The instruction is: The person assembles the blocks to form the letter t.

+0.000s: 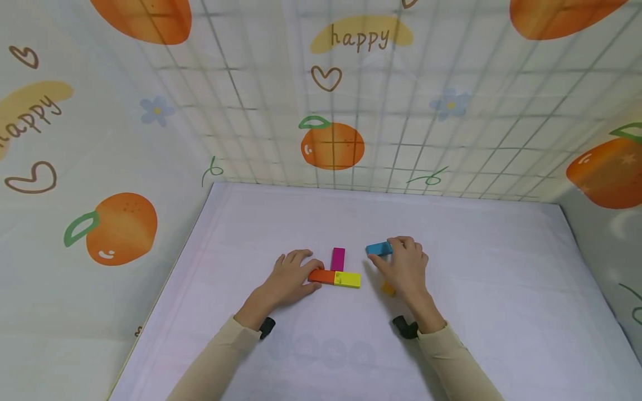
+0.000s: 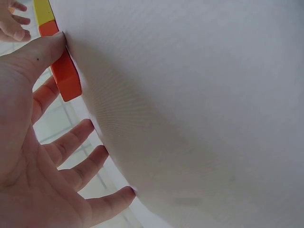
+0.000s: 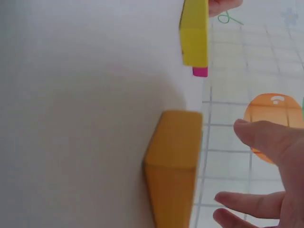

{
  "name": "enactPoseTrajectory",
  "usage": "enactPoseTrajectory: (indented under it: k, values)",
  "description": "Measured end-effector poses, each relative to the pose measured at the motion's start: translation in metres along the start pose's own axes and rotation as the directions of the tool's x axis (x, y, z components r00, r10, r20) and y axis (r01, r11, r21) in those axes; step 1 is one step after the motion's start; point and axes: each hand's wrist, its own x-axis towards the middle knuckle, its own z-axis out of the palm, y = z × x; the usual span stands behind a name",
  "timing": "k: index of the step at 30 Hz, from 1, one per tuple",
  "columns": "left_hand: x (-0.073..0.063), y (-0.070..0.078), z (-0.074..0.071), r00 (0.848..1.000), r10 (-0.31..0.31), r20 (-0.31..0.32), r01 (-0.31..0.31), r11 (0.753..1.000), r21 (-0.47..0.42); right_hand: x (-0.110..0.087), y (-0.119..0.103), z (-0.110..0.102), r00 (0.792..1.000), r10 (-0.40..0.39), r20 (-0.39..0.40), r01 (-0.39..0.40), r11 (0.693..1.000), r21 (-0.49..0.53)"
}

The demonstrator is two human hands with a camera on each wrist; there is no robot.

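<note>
My left hand (image 1: pixel 291 278) pinches an orange-red block (image 1: pixel 322 277) between thumb and index finger, the other fingers spread on the tabletop. End to end with that block lies a yellow block (image 1: pixel 348 280). A magenta block (image 1: pixel 338 259) stands off their far side at a right angle, near the joint. Over on the right, my right hand (image 1: pixel 405 267) hovers at a blue block (image 1: pixel 378 249), its thumb and fingers apart in the right wrist view. Partly hidden under that hand is an amber block (image 3: pixel 173 156), which lies close to the right wrist camera.
The white tabletop (image 1: pixel 501 289) meets a fabric backdrop (image 1: pixel 261 111) printed with oranges and hearts at its far edge. Similar cloth rises at the left and right sides. A small black wrist camera (image 1: pixel 405 327) sits below the right wrist.
</note>
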Motion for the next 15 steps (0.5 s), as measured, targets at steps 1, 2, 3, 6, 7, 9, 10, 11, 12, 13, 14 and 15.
enactPoseTrajectory:
  k: [1,2,3,6,7,9,10,11,12,13,14,15]
  values:
    - [-0.0001,0.0003,-0.0002,1.000,0.001,-0.001,-0.001,1.000,-0.001,0.0000,0.0011,-0.0004,1.000,0.013,-0.001,-0.013,1.000,-0.012]
    - [-0.0002,0.0005,-0.0005,1.000,0.002,-0.003,-0.002,1.000,-0.002,0.0001,0.0020,-0.0007,1.000,0.026,0.001,-0.026,1.000,-0.018]
    - [-0.0004,0.0010,-0.0009,1.000,0.001,-0.002,-0.001,1.000,0.000,0.0001,0.0028,-0.0009,0.999,0.038,0.005,-0.038,0.999,-0.018]
    - [-0.0010,0.0022,-0.0023,1.000,0.004,-0.005,-0.004,1.000,0.002,0.0002,0.0041,-0.0007,0.998,0.067,0.019,-0.067,0.998,-0.010]
    - [-0.0013,0.0026,-0.0027,1.000,0.003,-0.003,-0.003,1.000,0.004,0.0002,0.0045,-0.0004,0.997,0.076,0.024,-0.076,0.997,-0.005]
    - [-0.0016,0.0031,-0.0034,1.000,0.002,0.001,-0.002,1.000,0.009,0.0000,0.0051,0.0001,0.995,0.091,0.031,-0.091,0.996,0.000]
    - [-0.0018,0.0032,-0.0035,1.000,0.002,-0.001,-0.002,1.000,0.007,-0.0001,0.0054,0.0003,0.995,0.097,0.034,-0.097,0.995,0.000]
    - [-0.0019,0.0033,-0.0038,1.000,0.002,-0.001,-0.002,1.000,0.005,-0.0001,0.0055,0.0008,0.994,0.103,0.038,-0.103,0.995,0.002]
    - [-0.0019,0.0032,-0.0037,1.000,0.002,-0.002,-0.002,1.000,0.005,-0.0001,0.0058,0.0013,0.993,0.109,0.042,-0.109,0.994,-0.001]
    - [-0.0019,0.0031,-0.0036,1.000,0.003,-0.002,-0.003,1.000,0.005,0.0001,0.0058,0.0018,0.993,0.114,0.045,-0.114,0.994,-0.004]
    - [-0.0018,0.0029,-0.0034,1.000,0.003,-0.002,-0.003,1.000,0.005,0.0003,0.0060,0.0024,0.992,0.117,0.049,-0.116,0.993,-0.009]
    - [-0.0017,0.0026,-0.0031,1.000,0.003,-0.001,-0.003,1.000,0.007,0.0007,0.0063,0.0033,0.991,0.120,0.054,-0.119,0.993,-0.016]
